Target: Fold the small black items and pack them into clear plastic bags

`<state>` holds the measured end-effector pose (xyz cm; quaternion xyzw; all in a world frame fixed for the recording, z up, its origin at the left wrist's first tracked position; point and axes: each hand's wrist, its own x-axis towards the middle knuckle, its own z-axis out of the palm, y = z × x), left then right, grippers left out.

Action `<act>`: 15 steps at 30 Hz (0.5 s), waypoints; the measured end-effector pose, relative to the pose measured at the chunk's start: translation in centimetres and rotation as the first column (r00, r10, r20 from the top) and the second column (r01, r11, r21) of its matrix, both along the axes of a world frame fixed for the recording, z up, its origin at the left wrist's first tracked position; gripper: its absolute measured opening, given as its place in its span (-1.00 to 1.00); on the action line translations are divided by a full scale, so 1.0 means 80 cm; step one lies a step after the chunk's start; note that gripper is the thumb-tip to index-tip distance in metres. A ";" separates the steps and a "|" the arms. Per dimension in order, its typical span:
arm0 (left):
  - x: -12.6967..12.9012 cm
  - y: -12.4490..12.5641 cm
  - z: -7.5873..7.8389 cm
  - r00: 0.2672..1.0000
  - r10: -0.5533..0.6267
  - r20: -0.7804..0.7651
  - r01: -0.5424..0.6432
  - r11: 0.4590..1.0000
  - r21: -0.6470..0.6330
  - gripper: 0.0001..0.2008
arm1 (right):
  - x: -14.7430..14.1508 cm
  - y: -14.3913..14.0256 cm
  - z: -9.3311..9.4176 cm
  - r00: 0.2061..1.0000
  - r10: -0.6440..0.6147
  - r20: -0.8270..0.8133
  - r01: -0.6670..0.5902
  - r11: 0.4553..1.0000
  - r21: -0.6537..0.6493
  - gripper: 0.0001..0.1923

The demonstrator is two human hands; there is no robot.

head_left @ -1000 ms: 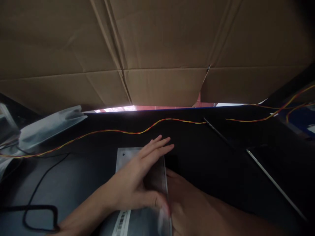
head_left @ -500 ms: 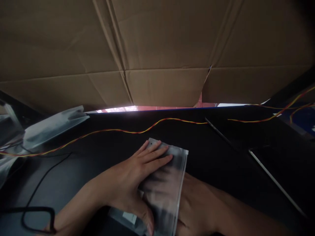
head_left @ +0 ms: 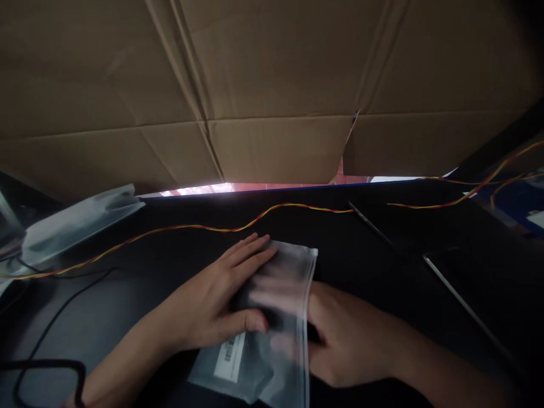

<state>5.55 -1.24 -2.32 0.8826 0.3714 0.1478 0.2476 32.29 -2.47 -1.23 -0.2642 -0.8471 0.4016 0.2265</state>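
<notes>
A wall of brown cardboard [head_left: 272, 85], creased and folded in flaps, stands along the far edge of a dark work surface [head_left: 361, 266] and fills the upper half of the view. On the surface's right side lie flat dark panels [head_left: 488, 277] with thin bright edges. A silvery plastic pouch [head_left: 76, 218] rests near the far left corner. A twisted red-and-yellow wire [head_left: 204, 228] runs across the surface from the left edge toward the middle, and a second such wire [head_left: 467, 195] trails off toward the right edge. A thin black cable [head_left: 42, 340] loops near the left front corner. Near the middle of the front edge lies a clear plastic bag [head_left: 276, 317] with a white barcode label [head_left: 229, 354] and something dark inside. The left hand [head_left: 216, 300] lies on top of the bag, fingers stretched flat toward its far end and thumb pressed against its middle, so it presses rather than pinches. The right hand [head_left: 344, 340] sits at the bag's right edge, and its fingers show blurred through the plastic; whether they are inside the bag or under it cannot be told, nor how tightly they grip.
</notes>
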 end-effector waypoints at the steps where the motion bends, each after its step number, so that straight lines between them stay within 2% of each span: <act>1: -0.004 0.003 0.001 1.000 0.005 -0.012 -0.005 1.000 0.001 -0.01 | 0.008 0.004 0.004 1.000 -0.014 0.027 0.014 1.000 -0.018 -0.69; 4: -0.014 0.010 0.001 0.995 0.001 -0.095 -0.001 1.000 0.001 0.12 | 0.025 0.016 0.006 0.994 -0.005 0.110 0.003 1.000 0.013 -0.74; 7: -0.018 0.011 -0.005 0.987 -0.026 -0.158 0.025 1.000 -0.005 0.31 | 0.026 0.018 -0.005 0.982 0.030 0.186 -0.053 0.992 0.117 -0.62; 10: -0.019 0.008 -0.012 0.985 -0.050 -0.166 0.052 0.999 0.006 0.39 | 0.012 0.011 -0.024 0.988 0.053 0.142 -0.088 0.964 0.252 -0.57; 12: -0.019 0.006 -0.015 0.985 -0.064 -0.160 0.069 0.997 0.026 0.40 | -0.002 0.006 -0.035 0.996 0.039 0.085 -0.065 0.943 0.327 -0.58; 15: -0.018 0.004 -0.013 0.984 -0.081 -0.156 0.089 0.995 0.046 0.38 | -0.018 0.000 -0.041 0.998 0.001 0.056 -0.020 0.938 0.345 -0.59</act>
